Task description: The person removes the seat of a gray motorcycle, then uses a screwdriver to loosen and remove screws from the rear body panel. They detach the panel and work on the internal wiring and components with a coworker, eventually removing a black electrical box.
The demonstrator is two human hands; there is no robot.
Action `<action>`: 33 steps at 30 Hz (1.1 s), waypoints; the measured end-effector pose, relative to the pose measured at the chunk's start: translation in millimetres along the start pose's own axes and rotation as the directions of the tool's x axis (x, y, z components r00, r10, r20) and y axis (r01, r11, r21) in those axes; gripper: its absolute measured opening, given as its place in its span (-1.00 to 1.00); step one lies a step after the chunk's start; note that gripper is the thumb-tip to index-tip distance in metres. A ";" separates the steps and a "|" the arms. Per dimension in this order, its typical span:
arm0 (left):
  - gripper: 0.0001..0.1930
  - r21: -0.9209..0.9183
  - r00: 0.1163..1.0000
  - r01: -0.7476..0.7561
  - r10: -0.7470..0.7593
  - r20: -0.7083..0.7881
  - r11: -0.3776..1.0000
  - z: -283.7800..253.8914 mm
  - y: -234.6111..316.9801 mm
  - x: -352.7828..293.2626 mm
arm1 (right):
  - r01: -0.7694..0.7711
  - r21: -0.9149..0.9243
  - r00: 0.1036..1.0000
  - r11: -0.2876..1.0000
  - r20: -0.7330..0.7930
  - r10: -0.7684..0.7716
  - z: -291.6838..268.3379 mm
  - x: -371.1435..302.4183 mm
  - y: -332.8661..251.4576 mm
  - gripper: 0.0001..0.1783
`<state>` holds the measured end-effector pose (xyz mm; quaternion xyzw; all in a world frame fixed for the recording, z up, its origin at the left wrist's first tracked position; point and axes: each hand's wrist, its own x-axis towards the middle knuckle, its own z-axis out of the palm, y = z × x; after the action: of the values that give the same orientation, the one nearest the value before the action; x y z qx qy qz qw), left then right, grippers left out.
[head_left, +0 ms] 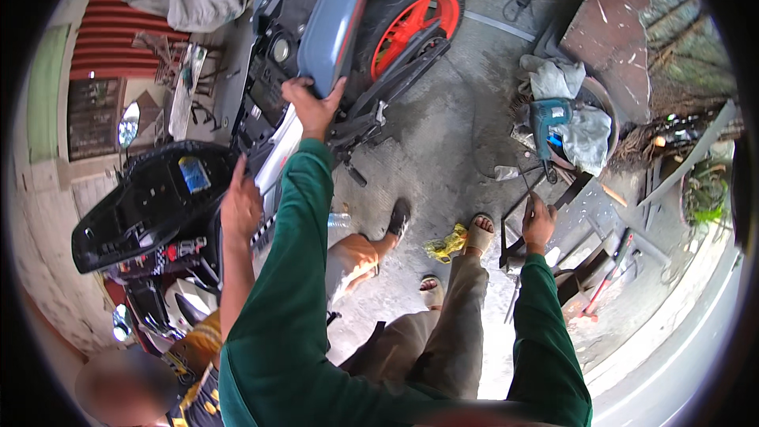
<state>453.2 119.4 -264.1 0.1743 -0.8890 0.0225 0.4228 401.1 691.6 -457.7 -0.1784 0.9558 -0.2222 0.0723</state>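
A partly stripped motorcycle stands ahead of me, with a blue-grey side panel along it. My left hand grips this panel's near end, thumb on one side and fingers on the other. Out to the right, my right hand is closed beside a dark metal frame. A thin dark rod rises by its fingers; whether the hand holds it or the frame, I cannot make out. Another person's hand points a finger at the motorcycle's body, left of my forearm. The orange-rimmed wheel lies just beyond the panel.
A teal power drill lies on rags over a round tub. A second scooter is parked at left. Metal pieces and a red-handled tool lie at right. A yellow crumpled wrapper sits near my feet.
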 end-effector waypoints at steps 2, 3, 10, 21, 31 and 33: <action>-0.26 -0.040 1.000 -0.030 0.030 0.005 0.999 0.4 1.9 2.7 | -0.001 0.046 0.999 0.999 -0.037 0.002 -0.6 -0.5 -1.6 -0.72; -0.26 -0.046 1.000 -0.022 0.022 0.001 0.999 -0.7 4.5 4.2 | -0.011 0.059 1.000 0.998 -0.028 0.012 -2.5 0.7 -1.7 -0.72; -0.37 -0.072 0.989 0.119 -0.112 0.097 0.990 -35.5 42.2 31.3 | -0.267 0.428 0.961 0.863 0.185 0.205 -81.8 -3.3 -35.6 -0.67; -0.53 -0.336 0.636 0.692 -0.320 0.702 0.639 -123.4 263.3 -90.6 | -0.848 0.520 0.505 -0.105 0.852 0.141 -217.5 -112.0 -89.6 -0.42; -0.71 -0.379 0.638 0.737 -0.390 0.664 0.560 1.9 283.3 -1.3 | -0.699 0.707 0.673 -0.105 0.700 0.239 -290.1 -48.9 -114.7 -0.51; -0.72 -0.343 0.582 0.800 -0.498 0.643 0.493 30.4 278.8 40.0 | -0.668 0.735 0.699 -0.118 0.674 0.240 -294.4 -19.4 -119.9 -0.55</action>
<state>315.6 363.6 -223.3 0.3630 -0.7780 -0.4705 0.2042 392.0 715.9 -140.2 0.2334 0.5201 -0.7188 0.3978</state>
